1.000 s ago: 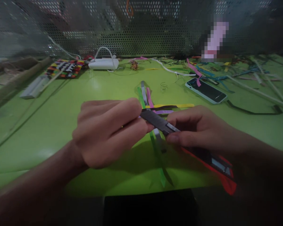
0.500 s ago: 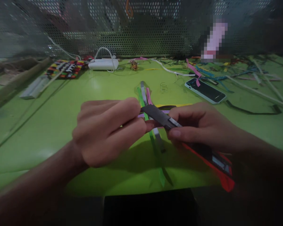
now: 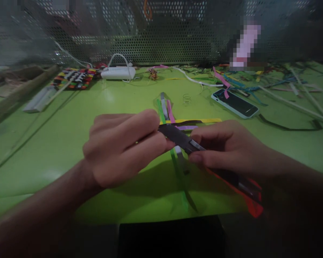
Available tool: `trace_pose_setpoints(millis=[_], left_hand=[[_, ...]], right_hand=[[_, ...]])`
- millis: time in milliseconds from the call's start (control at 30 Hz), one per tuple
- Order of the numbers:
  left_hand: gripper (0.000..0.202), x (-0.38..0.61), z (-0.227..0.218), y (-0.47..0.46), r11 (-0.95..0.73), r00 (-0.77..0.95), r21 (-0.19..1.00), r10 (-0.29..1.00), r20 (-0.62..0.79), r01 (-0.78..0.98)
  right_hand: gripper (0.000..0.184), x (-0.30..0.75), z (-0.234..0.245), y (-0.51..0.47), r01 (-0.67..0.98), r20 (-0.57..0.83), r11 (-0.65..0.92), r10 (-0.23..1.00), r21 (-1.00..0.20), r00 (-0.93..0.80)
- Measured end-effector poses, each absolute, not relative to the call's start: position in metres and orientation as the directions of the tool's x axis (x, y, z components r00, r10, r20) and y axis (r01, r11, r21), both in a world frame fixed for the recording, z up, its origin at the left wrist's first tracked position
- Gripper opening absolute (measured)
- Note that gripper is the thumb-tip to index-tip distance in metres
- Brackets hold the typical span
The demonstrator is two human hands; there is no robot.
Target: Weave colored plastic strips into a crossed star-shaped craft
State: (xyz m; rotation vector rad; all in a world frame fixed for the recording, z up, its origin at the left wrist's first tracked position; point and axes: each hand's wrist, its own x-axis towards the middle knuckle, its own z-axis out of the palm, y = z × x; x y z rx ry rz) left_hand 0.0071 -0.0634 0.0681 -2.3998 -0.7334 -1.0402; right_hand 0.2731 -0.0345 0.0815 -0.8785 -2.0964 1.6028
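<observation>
Well, the biggest thing in front of this person is the bright green table (image 3: 70,143), backed by a dark perforated metal screen (image 3: 164,43). Both forearms come in low over the near edge. The left hand (image 3: 121,147) is curled, its thumb and fingertips pinched on the dark front end of a utility knife (image 3: 181,137). The right hand (image 3: 226,147) is closed round the same knife further back, thumb along its side, and the red and black handle pokes out behind that hand toward the table's near edge. The knife is held just above the table, slanting from centre down to the right.

Right beneath it lies a bundle of coloured strips (image 3: 165,107): green, grey and pink ones running away from the person, with yellow, black and purple ones crossing them. Loose strip scraps (image 3: 285,89) litter the far right. A woven mat of many colours (image 3: 75,78) sits far left, a phone (image 3: 234,103) face up at the right, a white box with a cable (image 3: 118,72) near the screen, and a small wire spring (image 3: 187,98) just beyond the strips.
</observation>
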Motion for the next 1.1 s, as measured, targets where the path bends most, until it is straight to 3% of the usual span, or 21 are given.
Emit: trace_pose_setpoints(millis=[467, 833, 1100], left_hand=[[0.025, 0.007, 0.070, -0.062, -0.762, 0.573, -0.145, 0.332, 0.749, 0.631], [0.022, 0.007, 0.059, -0.055, -0.793, 0.537, -0.146, 0.252, 0.805, 0.591], [0.021, 0.011, 0.065, -0.069, -0.721, 0.542, -0.137, 0.368, 0.756, 0.680]], right_hand=[[0.049, 0.270, 0.084, -0.035, 0.254, -0.090, 0.161, 0.654, -0.954, -0.751], [0.044, 0.275, 0.081, -0.035, 0.242, -0.075, 0.159, 0.672, -0.957, -0.737], [0.046, 0.273, 0.082, -0.036, 0.270, -0.089, 0.166, 0.679, -0.948, -0.729]])
